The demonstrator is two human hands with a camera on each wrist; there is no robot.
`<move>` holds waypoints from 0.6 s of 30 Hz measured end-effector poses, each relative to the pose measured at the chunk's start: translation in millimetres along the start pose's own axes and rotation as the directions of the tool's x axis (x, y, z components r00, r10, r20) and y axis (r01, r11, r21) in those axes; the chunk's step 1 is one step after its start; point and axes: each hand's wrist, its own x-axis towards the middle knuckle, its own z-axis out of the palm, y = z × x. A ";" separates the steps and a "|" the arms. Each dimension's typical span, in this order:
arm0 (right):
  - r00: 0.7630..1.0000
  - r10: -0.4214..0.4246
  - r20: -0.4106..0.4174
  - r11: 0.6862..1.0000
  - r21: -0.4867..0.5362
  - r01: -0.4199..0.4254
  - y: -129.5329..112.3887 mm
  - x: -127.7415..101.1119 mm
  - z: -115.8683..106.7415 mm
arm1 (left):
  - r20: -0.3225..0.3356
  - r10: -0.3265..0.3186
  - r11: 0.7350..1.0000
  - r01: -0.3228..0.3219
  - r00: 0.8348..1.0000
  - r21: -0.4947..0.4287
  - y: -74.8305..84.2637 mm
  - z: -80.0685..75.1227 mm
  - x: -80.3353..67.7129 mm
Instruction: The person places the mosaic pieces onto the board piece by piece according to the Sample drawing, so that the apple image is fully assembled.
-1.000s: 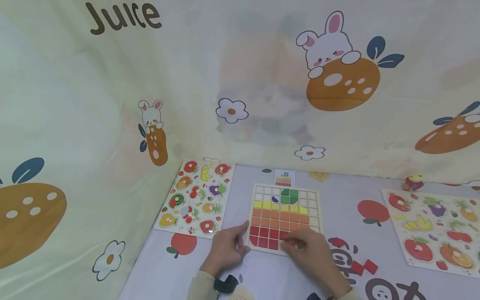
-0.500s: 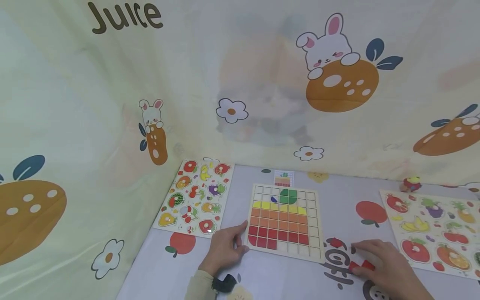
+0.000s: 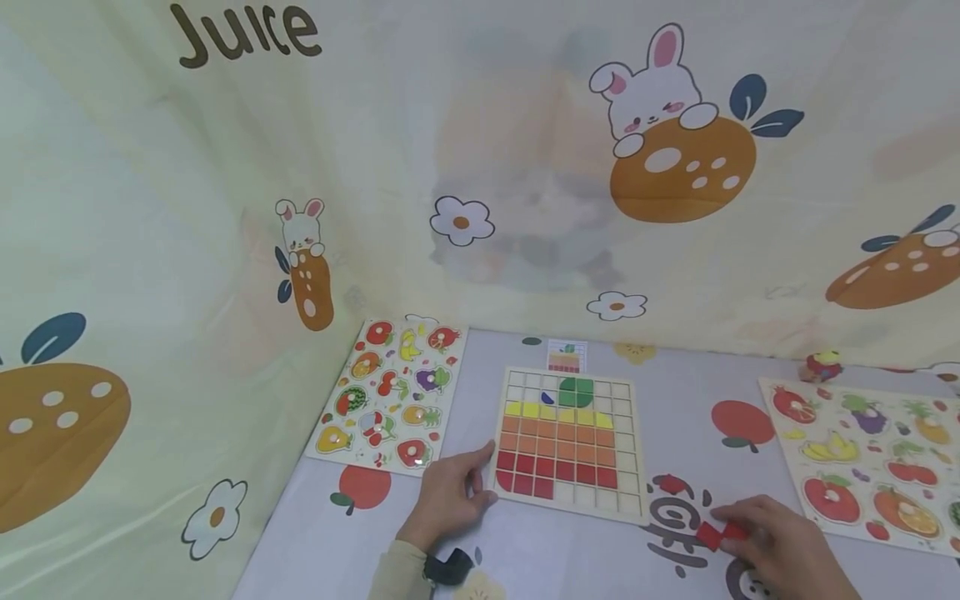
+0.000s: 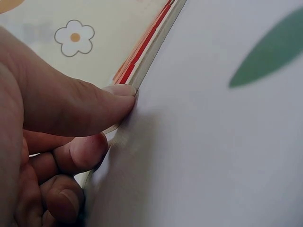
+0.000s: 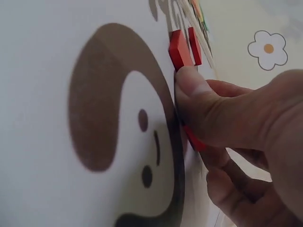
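My left hand holds the left edge of a square wooden grid board, thumb and index finger near its front left corner. The left wrist view shows the thumb against the board's side, the other fingers curled beneath. Rows of red, orange and yellow tiles fill much of the grid, with a green shape above. To the right, my right hand pinches a red square tile between thumb and index finger, low over the cloth. A second red tile lies right beside it; another red piece lies farther back.
A small pattern card stands behind the board. One fruit puzzle board lies at the left, another at the right. A small red and yellow toy sits at the back right, near the printed curtain.
My right hand has left the grid's bottom row, moved right to the loose red tiles and closed its fingers on one. The left hand has stayed at the board's edge.
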 end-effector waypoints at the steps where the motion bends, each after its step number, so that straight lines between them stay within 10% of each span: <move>1: 1.000 0.008 -0.003 1.000 0.007 -0.008 -0.4 -0.6 0.1 | -0.001 0.001 1.000 -0.001 1.000 0.003 0.0 0.0 0.1; 18: 0.986 0.164 -0.014 0.981 0.111 -0.161 3.1 -0.1 2.4 | -0.016 0.022 1.000 -0.022 1.000 -0.010 0.3 -0.9 -0.9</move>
